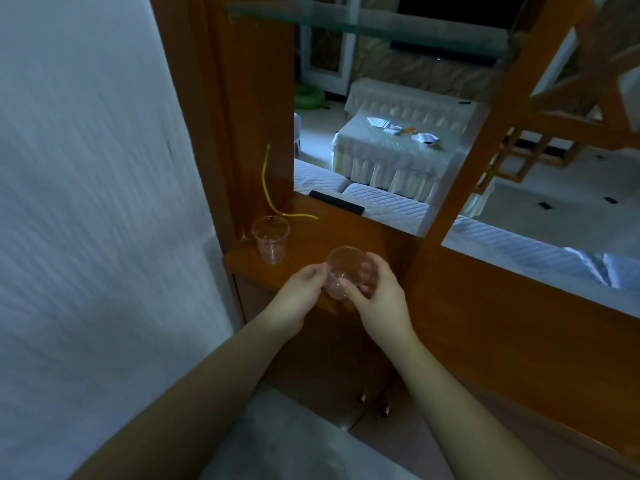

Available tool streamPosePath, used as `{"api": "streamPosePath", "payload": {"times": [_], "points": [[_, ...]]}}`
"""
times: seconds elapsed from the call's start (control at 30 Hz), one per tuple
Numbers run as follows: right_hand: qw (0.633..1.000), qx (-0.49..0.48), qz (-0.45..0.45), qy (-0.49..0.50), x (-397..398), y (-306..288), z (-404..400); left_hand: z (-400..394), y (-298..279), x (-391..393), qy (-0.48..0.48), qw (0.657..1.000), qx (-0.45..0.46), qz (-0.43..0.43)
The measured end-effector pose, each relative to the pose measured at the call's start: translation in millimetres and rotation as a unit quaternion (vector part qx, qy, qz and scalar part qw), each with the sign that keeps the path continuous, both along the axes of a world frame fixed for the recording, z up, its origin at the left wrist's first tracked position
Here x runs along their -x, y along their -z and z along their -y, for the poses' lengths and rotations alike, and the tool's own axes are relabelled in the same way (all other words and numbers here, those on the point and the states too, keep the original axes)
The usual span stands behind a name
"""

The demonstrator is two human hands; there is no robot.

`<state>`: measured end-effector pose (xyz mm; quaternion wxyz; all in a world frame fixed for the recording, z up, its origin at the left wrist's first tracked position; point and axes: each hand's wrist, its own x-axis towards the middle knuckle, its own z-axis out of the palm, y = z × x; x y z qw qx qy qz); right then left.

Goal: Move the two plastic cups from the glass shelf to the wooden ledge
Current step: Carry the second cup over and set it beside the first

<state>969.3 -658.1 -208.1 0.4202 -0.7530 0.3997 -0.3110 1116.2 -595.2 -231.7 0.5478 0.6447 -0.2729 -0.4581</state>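
One clear plastic cup stands upright on the wooden ledge, close to its left end. A second clear cup is held over the ledge's front edge, tilted toward me. My right hand wraps around its right side and bottom. My left hand touches its left rim with the fingertips. The glass shelf spans the top of the view and has nothing visible on it.
A yellow cord hangs down the wooden post onto the ledge. A black bar-shaped object lies at the ledge's back edge. White wall on the left. Beyond the opening are cushioned seats and a covered table. Cabinet doors sit below the ledge.
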Motion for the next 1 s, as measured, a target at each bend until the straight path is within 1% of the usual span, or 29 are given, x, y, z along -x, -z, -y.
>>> {"api": "streamPosePath", "payload": {"times": [0.17,0.27,0.37,0.43,0.5,0.63,0.9,1.0], "points": [[1.000,-0.028,0.000,0.004,-7.1,6.5,21.5,13.9,5.5,1.0,0.001,0.999,0.045,-0.008],[0.999,-0.038,-0.009,-0.005,-12.7,10.6,30.7,20.9,13.6,-0.2,-0.010,0.999,0.045,0.005],[0.999,-0.031,-0.028,-0.018,-14.9,14.2,38.4,27.0,19.2,-2.9,-0.033,0.997,0.038,0.051],[0.999,-0.010,-0.042,-0.026,-15.0,15.7,41.3,29.5,20.8,-4.4,-0.045,0.994,0.038,0.087],[0.998,0.012,-0.058,-0.036,-15.0,17.2,43.1,30.9,23.4,-5.7,-0.050,0.993,0.035,0.105],[0.995,0.037,-0.084,-0.046,-16.4,19.0,46.5,33.5,26.5,-4.3,-0.057,0.993,0.035,0.098],[0.996,0.021,-0.079,-0.042,-19.9,24.2,51.4,31.0,28.4,1.7,-0.067,0.995,0.027,0.061],[0.996,0.028,-0.079,-0.029,-18.9,26.1,51.7,28.7,28.2,3.1,-0.072,0.995,0.028,0.067]]}}
